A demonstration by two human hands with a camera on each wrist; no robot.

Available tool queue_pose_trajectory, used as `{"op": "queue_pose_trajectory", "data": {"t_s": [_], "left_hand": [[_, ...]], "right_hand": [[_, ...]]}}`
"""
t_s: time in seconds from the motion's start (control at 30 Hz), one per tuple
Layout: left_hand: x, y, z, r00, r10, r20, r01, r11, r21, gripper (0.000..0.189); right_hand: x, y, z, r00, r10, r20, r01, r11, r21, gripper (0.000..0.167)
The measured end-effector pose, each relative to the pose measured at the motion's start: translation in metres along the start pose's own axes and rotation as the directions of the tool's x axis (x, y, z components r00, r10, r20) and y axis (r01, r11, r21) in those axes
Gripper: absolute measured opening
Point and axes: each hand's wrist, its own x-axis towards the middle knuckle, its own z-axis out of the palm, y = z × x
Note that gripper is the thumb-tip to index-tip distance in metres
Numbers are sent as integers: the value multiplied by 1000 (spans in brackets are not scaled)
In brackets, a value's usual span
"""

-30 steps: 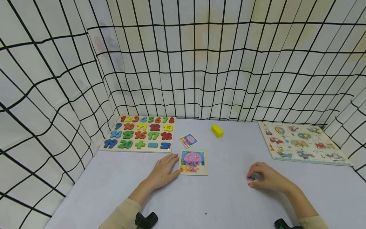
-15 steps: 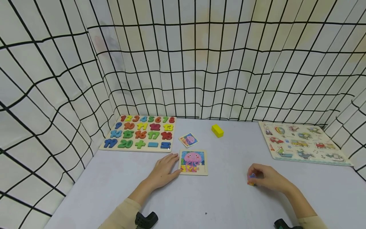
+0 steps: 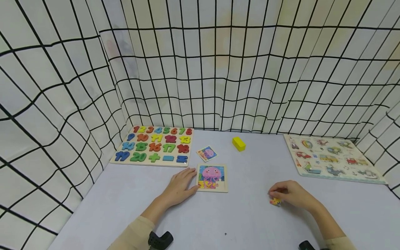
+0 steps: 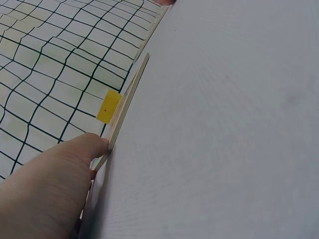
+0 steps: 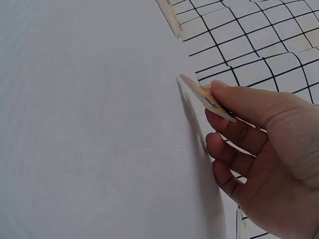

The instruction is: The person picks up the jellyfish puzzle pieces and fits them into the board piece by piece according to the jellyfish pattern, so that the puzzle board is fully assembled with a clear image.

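My right hand point(image 3: 292, 195) pinches a small jigsaw piece point(image 3: 275, 201) between thumb and fingers, low over the white table. In the right wrist view this thin puzzle piece point(image 5: 209, 101) shows yellow and purple print and is held tilted, its lower fingers curled beneath. My left hand point(image 3: 178, 187) rests beside a square jigsaw tray point(image 3: 223, 186), relaxed fingers and thumb touching its left edge. The tray carries a pink jellyfish picture, with a bare strip at its lower right. In the left wrist view the thumb lies against the edge of the tray point(image 4: 125, 107).
Behind the tray lies a small jellyfish picture tile point(image 3: 207, 153), with a yellow block point(image 3: 239, 143) to its right. A number puzzle board point(image 3: 151, 164) sits back left, a vehicle puzzle board point(image 3: 340, 177) back right. Black-gridded white netting point(image 3: 218, 86) encloses the table.
The right hand has turned the jigsaw piece between its fingers, so more of its yellow part shows now. The left hand stays at the tray. The head view has shifted slightly.
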Motion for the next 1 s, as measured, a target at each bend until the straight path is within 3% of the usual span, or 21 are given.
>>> {"op": "queue_pose_trajectory", "data": {"t_s": [0.37, 0.57, 0.7, 1.0], "left_hand": [[0, -1, 3, 1000, -13, 16, 13, 1000, 2, 55], [-1, 1, 3, 1000, -23, 19, 23, 1000, 1, 56], [-1, 3, 1, 1000, -25, 16, 25, 1000, 0, 55], [-1, 4, -1, 999, -37, 22, 36, 999, 15, 55]], "right_hand": [[15, -5, 4, 999, -39, -16, 39, 999, -3, 15], [30, -17, 7, 992, -44, -115, 47, 999, 20, 19], [40, -24, 9, 982, -91, -165, 94, 995, 12, 19], [65, -37, 17, 980, -135, -148, 136, 991, -4, 20]]}}
